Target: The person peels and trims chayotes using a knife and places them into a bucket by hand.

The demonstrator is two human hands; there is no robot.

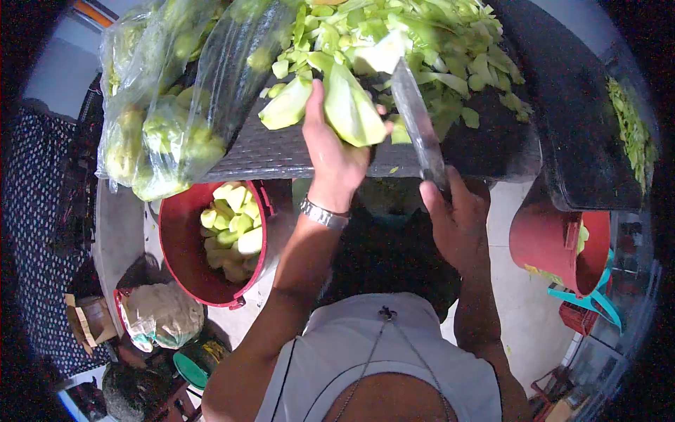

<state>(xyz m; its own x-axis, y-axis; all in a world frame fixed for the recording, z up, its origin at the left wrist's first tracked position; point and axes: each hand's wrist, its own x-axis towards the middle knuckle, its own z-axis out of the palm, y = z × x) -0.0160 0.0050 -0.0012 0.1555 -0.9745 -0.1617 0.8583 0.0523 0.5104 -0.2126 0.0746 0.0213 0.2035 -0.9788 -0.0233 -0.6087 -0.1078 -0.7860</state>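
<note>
My left hand (pixel 339 151) is closed around a peeled, pale green vegetable (pixel 354 112) that looks like a chayote, held above the front of the dark table. Another pale piece (pixel 287 105) lies against the thumb side; I cannot tell whether it is held too. My right hand (pixel 455 214) grips the handle of a large knife (pixel 416 112), its blade angled forward and to the left. Close to the blade's tip is a whitish cut piece (pixel 380 53). A heap of green peelings (pixel 450 49) spreads over the table beyond both hands.
Clear plastic bags (pixel 158 133) of unpeeled green vegetables sit on the table's left side. Below stands a red bucket (pixel 169 243) with pale peeled pieces inside. Another red bucket (pixel 545 243) is at the right. The dark table edge (pixel 260 167) runs in front of me.
</note>
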